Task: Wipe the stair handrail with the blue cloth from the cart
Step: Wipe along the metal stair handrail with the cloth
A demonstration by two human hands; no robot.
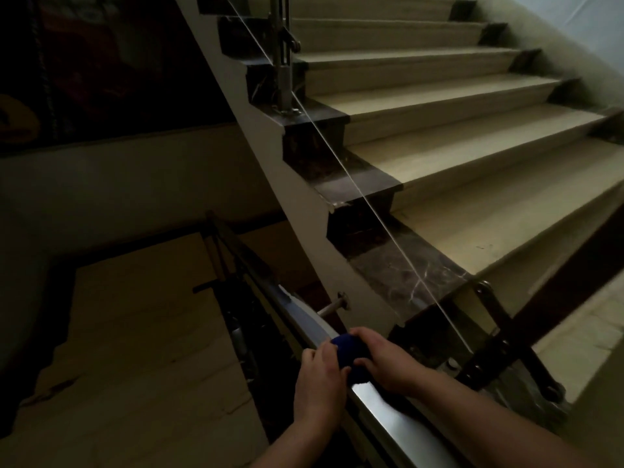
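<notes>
A shiny metal handrail runs from the lower right up and left through the bottom of the head view. A bunched blue cloth sits on top of the rail. My left hand grips the cloth and rail from the left side. From the right, my right hand presses over the cloth, fingers curled around it. Both forearms enter from the bottom edge. Most of the cloth is hidden under my fingers.
A flight of beige steps with dark marble ends rises ahead. A glass panel edge and a steel baluster post stand along the stairs. Below left lies a dim lower landing. A metal bracket juts from the wall.
</notes>
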